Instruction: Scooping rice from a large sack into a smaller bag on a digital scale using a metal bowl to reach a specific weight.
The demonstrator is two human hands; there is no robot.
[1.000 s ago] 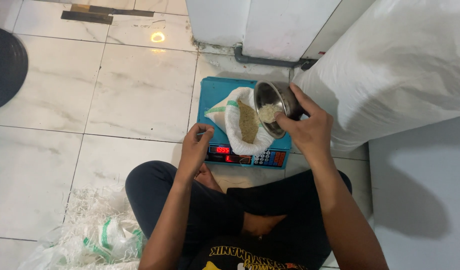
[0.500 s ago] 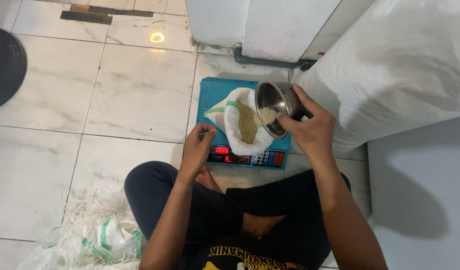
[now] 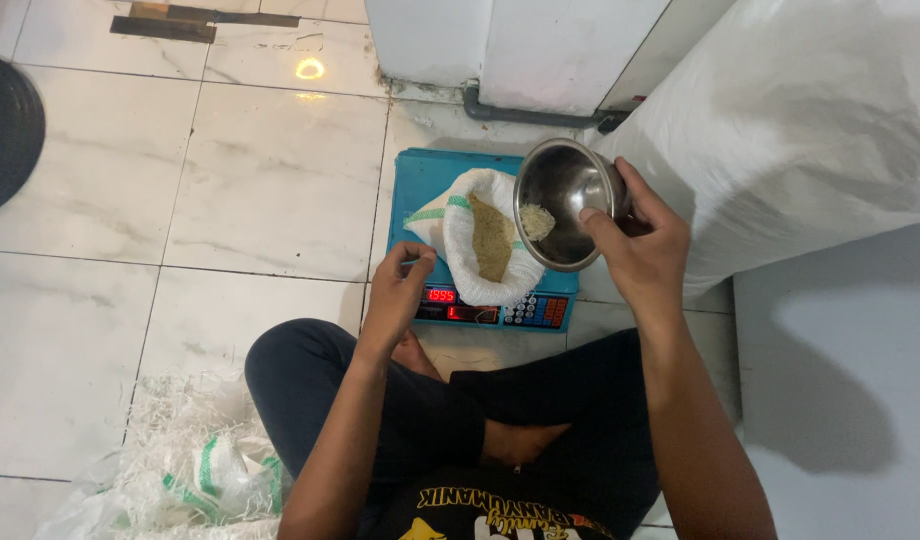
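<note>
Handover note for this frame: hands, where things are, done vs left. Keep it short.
Right hand: holds the steel bowl, tilted over the bag's mouth, a little pale grain in it.
Left hand: at the scale's front left edge by the bag; whether it pinches anything, cannot tell.
Bag: small white woven bag, open, sitting on the blue scale on the tiled floor, brownish grain inside. Scale display is lit.
Big white sack stands to the right; empty woven bags lie at lower left.
Done: bag partly filled.
Left: the grain in the bowl is not yet in the bag.
</note>
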